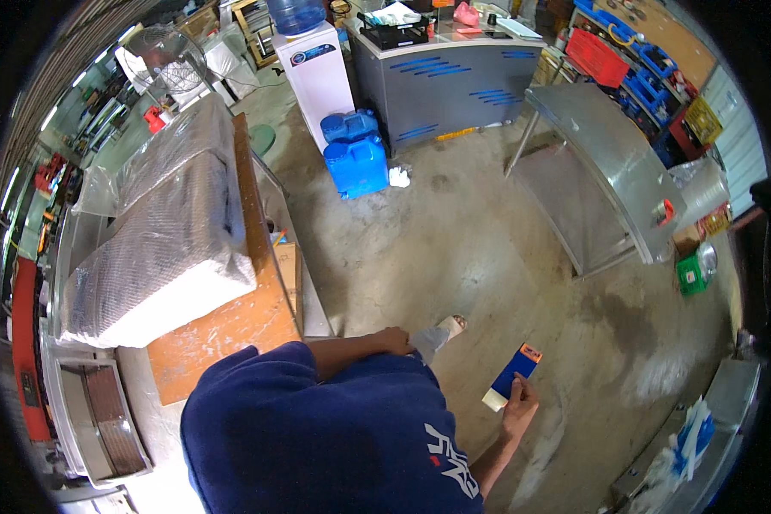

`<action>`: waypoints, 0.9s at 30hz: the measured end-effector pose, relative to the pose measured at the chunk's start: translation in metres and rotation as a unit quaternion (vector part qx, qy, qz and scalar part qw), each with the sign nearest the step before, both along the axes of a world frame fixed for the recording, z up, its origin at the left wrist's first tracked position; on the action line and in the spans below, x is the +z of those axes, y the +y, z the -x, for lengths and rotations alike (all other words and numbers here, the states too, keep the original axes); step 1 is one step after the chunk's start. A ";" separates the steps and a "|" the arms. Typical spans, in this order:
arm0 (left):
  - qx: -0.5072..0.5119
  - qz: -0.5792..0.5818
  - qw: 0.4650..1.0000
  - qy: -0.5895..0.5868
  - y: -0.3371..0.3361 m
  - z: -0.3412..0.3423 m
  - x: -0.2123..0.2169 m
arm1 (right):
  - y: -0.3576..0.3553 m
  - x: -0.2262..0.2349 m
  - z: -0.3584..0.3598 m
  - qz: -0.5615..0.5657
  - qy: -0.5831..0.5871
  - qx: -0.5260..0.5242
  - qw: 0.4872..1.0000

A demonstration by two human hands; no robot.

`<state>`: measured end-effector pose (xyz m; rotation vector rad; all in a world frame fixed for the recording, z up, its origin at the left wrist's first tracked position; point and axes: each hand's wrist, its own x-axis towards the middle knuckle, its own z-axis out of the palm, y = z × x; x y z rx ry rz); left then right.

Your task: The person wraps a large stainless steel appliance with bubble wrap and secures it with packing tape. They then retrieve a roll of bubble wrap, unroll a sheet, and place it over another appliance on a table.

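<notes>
My right hand (521, 408) holds a slim blue box (511, 374) with an orange end and a cream end. The thumb and fingers pinch it near its lower half, out over the floor. Bent across the front of my dark blue shirt (317, 428), my left arm ends in a closed left hand (394, 341). Whatever that hand holds, if anything, is hidden. Just beyond it a grey trouser leg (430, 343) and a foot (454, 325) show on the floor.
Left: a bubble-wrapped bulky item (163, 231) on a wooden-topped table (231, 347). Ahead: blue water containers (355, 163), a white water dispenser (315, 77) and a grey counter (454, 86). Right: a steel table (608, 146), a green crate (690, 276) and a metal bench (732, 403).
</notes>
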<state>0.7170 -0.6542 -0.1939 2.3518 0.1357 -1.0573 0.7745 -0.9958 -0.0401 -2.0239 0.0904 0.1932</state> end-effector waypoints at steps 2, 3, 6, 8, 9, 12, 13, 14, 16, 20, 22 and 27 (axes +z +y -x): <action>0.062 0.036 0.996 -0.046 -0.019 -0.068 -0.004 | -0.008 -0.025 -0.041 -0.016 0.015 -0.026 0.999; 0.083 0.054 0.993 -0.067 -0.024 -0.103 -0.005 | -0.012 -0.032 -0.061 -0.014 0.022 -0.047 0.999; 0.103 0.095 0.986 -0.085 -0.053 -0.208 0.010 | -0.014 -0.019 -0.110 -0.024 0.033 -0.119 0.992; 0.068 0.131 0.983 -0.109 -0.060 -0.264 -0.004 | -0.013 0.006 -0.150 -0.102 0.069 -0.153 0.981; 0.034 0.135 0.984 -0.110 -0.074 -0.294 0.008 | -0.023 0.010 -0.166 -0.105 0.053 -0.176 0.977; -0.026 0.111 0.980 -0.162 -0.104 -0.372 0.032 | -0.060 -0.003 -0.220 -0.101 0.041 -0.190 0.976; -0.022 0.167 0.985 -0.047 -0.117 -0.398 0.034 | -0.071 -0.001 -0.238 -0.090 0.038 -0.202 0.974; -0.013 0.215 0.974 0.071 -0.130 -0.423 0.035 | -0.084 0.003 -0.255 -0.078 0.036 -0.209 0.974; -0.048 0.295 0.923 0.244 -0.165 -0.469 0.074 | -0.099 0.009 -0.291 -0.015 0.017 -0.211 0.977; -0.071 0.380 0.890 0.240 -0.271 -0.526 0.095 | -0.137 0.019 -0.378 -0.020 0.004 -0.168 0.986; 0.013 0.386 0.898 0.209 -0.323 -0.557 0.109 | -0.169 0.013 -0.420 -0.019 0.009 -0.108 0.994; 0.181 0.445 0.868 0.125 -0.425 -0.665 0.151 | -0.244 0.047 -0.548 -0.023 0.050 -0.049 0.997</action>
